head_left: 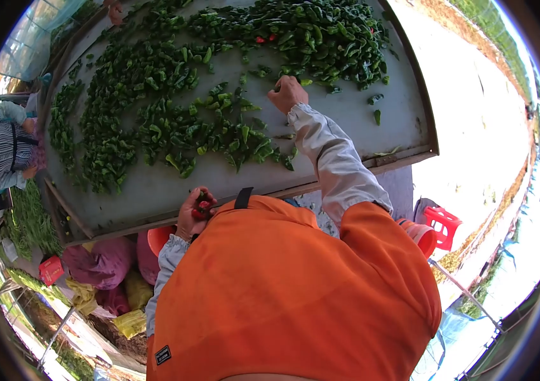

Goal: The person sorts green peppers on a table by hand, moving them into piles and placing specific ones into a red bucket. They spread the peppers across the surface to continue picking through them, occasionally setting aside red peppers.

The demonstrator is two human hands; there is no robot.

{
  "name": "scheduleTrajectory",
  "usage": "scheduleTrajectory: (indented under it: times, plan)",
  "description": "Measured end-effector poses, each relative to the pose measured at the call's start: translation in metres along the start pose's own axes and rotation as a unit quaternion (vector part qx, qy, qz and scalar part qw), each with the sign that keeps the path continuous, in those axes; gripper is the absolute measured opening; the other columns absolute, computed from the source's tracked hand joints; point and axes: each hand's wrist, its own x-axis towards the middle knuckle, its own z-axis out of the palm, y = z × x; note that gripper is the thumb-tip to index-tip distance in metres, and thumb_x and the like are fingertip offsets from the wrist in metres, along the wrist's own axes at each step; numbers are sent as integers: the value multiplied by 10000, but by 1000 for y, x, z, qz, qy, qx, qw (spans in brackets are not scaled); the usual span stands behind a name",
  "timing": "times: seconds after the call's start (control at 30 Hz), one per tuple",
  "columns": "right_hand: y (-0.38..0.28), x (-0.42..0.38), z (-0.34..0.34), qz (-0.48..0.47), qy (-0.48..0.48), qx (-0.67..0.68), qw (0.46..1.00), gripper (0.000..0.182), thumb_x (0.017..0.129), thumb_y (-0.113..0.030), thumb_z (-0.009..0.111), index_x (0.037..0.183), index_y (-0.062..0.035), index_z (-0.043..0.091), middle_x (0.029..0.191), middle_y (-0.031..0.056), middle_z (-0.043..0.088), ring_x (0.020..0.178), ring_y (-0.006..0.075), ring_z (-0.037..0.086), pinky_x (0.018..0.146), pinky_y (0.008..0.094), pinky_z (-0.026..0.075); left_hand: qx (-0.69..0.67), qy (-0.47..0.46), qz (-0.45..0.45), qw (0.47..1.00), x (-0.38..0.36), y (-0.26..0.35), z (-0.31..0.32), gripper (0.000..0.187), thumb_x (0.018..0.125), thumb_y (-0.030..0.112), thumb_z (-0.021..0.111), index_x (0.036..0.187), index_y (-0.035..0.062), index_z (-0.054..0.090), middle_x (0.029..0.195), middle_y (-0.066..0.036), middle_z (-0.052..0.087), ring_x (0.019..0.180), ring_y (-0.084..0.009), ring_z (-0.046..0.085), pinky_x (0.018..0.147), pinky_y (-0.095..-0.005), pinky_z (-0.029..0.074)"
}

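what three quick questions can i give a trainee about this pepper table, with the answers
1. Multiple choice: what colour are most of the peppers on the table?
a) red
b) green
c) purple

2. True or false: the red crate stands on the tabletop.

3. Short answer: what is in the person's left hand?

Key:
1. b
2. False; it is off the table, beyond the right sleeve.
3. Something red, apparently red peppers.

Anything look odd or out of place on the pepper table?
Yes: a few red peppers stand out by colour in the green heap on the table. The left hand holds red ones. One green pepper lies stray toward the right edge.
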Motion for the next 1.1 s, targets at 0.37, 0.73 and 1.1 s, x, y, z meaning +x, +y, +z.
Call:
scheduleTrajectory:
  times: [0.37, 0.73, 1.1]
  plan:
    - [40, 56, -10, 84, -21, -170, 982, 353, 811, -259, 614, 1145, -148, 631, 1213, 122, 563, 1135, 310, 551, 945, 412, 461, 37, -7, 12, 999, -3, 4, 4, 192, 943, 305, 544, 974, 118, 578, 878, -24, 594, 865, -176, 598, 652, -312, 456]
    - [-36, -92, 14, 2, -155, 232, 960, 309, 736, -288, 681, 907, -36, 637, 728, 119, 668, 720, 278, 649, 702, 362, 496, 27, -34, 16, 999, 8, 4, 1, 270, 947, 343, 542, 1081, 109, 559, 963, -50, 623, 908, -199, 615, 693, -335, 483]
    - [-111, -197, 17, -277, -334, 198, 879, 590, 774, -248, 699, 1284, -81, 452, 1133, 175, 549, 939, 309, 608, 817, 386, 501, -48, -82, -42, 995, 5, 7, 39, 398, 950, 378, 517, 1213, 80, 527, 1093, -101, 616, 1001, -264, 611, 886, -413, 509]
